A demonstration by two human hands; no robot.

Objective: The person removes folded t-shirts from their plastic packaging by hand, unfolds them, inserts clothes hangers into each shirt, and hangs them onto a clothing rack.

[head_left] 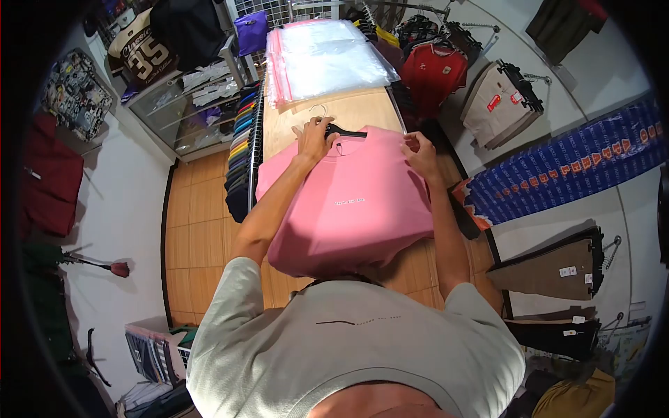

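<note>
A pink shirt (355, 188) with small print on its chest lies over the near part of a wooden table (279, 125) and hangs past its near edge. A black hanger (345, 132) with a metal hook shows at the shirt's collar. My left hand (315, 139) is at the collar's left side, its fingers closed around the hanger near the hook. My right hand (420, 155) is at the shirt's right shoulder, fingers bent together; what they pinch, if anything, is too small to make out.
Clear plastic bags (327, 59) are stacked on the table's far part. Colourful clothes (242, 146) hang along its left side. At the left stands a glass cabinet (167, 115). A red shirt (432, 76) and a blue printed banner (571, 164) are at the right.
</note>
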